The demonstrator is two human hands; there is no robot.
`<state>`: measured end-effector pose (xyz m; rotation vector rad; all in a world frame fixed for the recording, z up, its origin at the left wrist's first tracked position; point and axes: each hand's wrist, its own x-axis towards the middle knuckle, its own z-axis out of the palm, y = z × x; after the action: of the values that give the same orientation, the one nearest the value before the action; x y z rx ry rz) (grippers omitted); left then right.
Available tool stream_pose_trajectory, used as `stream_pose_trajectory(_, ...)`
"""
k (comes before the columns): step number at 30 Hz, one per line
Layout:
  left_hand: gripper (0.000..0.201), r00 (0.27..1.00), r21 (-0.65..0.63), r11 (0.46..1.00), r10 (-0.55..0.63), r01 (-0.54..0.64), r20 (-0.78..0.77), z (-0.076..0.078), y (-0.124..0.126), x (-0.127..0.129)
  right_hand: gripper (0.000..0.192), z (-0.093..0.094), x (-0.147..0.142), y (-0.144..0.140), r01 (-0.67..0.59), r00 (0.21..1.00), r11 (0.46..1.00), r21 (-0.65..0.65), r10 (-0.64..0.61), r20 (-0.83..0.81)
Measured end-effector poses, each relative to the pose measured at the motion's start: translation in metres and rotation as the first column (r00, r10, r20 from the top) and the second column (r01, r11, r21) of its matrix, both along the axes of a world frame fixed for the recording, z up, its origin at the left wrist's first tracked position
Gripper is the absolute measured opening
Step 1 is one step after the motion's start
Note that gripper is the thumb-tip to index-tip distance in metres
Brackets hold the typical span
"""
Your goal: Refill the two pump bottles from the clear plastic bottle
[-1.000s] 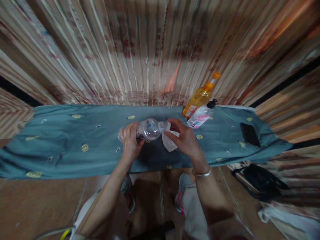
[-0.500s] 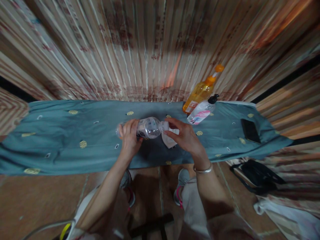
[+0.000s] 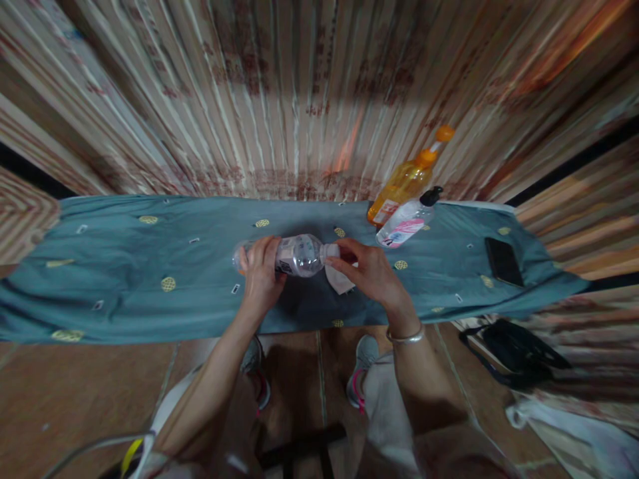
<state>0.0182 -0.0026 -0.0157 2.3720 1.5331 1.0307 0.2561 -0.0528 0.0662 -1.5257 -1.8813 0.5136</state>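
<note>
A clear plastic bottle lies sideways above the bench, its neck pointing right. Wrapped around its lower body is my left hand, closed on it. My right hand, with a bracelet on the wrist, has thumb and fingers pinched at the white bottle cap, which sits at the neck. Below the cap and partly behind my right hand is a pale, flat item on the cloth; its kind is unclear.
A teal patterned cloth covers the bench. An orange pump bottle and a clear, black-topped pump bottle stand at the back right. A black phone-like slab lies farther right. A black bag is below the bench.
The view has shifted slightly. Both hands stay on the bottle, and my right fingers have changed their position a little at the cap.
</note>
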Motion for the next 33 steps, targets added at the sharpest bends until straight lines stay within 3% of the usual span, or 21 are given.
stream_pose_trajectory(5,0.073,1.0,0.003,1.0,-0.005,0.005,-0.011,0.0015,-0.0008,0.0005,0.036,0.0004,-0.0012,-0.0014,0.046,0.995,0.999,-0.022,-0.044,0.084)
stream_pose_trajectory(9,0.075,1.0,-0.009,1.0,-0.004,0.004,-0.007,0.0007,0.0004,0.001,0.051,-0.0015,-0.0007,-0.0016,0.038,0.999,0.999,-0.001,-0.038,-0.012)
stream_pose_trajectory(14,0.075,1.0,-0.009,1.0,-0.011,0.011,-0.007,-0.0008,0.0006,0.0006,0.034,-0.0017,-0.0009,-0.001,0.016,0.999,0.998,-0.057,-0.014,0.036)
stream_pose_trajectory(19,0.075,1.0,-0.009,1.0,-0.008,0.008,-0.009,-0.001,0.0,0.0001,0.053,-0.0033,-0.0004,-0.0008,0.041,0.999,0.998,-0.037,-0.041,-0.012)
stream_pose_trajectory(23,0.074,1.0,-0.003,1.0,-0.012,0.012,-0.02,-0.0005,-0.0003,0.0,0.033,-0.004,0.0003,-0.0003,0.026,0.999,0.997,-0.066,-0.022,0.049)
stream_pose_trajectory(29,0.072,1.0,0.007,1.0,-0.007,0.007,-0.029,0.0012,-0.0007,0.0003,0.053,-0.0045,-0.0003,-0.0011,0.044,0.999,0.998,-0.05,-0.045,-0.009)
stream_pose_trajectory(33,0.072,0.999,0.002,1.0,-0.002,0.002,-0.033,0.0016,-0.0004,0.0,0.034,-0.0037,0.0003,-0.0013,0.02,1.0,0.997,-0.075,-0.019,0.01)
